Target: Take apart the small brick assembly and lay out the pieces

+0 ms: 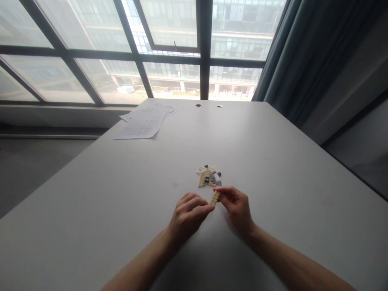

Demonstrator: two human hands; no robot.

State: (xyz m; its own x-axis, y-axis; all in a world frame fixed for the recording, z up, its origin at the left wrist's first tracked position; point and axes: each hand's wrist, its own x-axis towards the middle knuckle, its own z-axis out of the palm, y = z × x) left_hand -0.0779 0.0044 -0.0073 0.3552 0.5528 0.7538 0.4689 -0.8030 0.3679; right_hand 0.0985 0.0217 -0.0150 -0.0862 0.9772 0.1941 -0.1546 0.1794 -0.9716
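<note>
Fingers of the left hand (189,214) and the right hand (238,206) close on opposite ends of a studded tan brick (215,197), just below and right of the center of the frame, their tips covering both ends of the piece. The grip is a narrow pinch on each side; the left hand's lower fingers are partly hidden behind its own knuckles, and how tightly they curl cannot be told. Both forearms run out of the frame at the bottom. Just beyond the hands, a small pile of toy bricks (207,178) in tan, white, gray and black overlaps so closely that single pieces are hard to count. All rest on a white table (121,202), cut off by the frame's lower edge. Loose papers (141,123) lie at its far left, their print too small to read. A dark-framed window (205,48) fills the upper frame, a building outside washed out by glare, while a blue-gray curtain (281,60) hangs at upper right, its folds fading into shadow.
</note>
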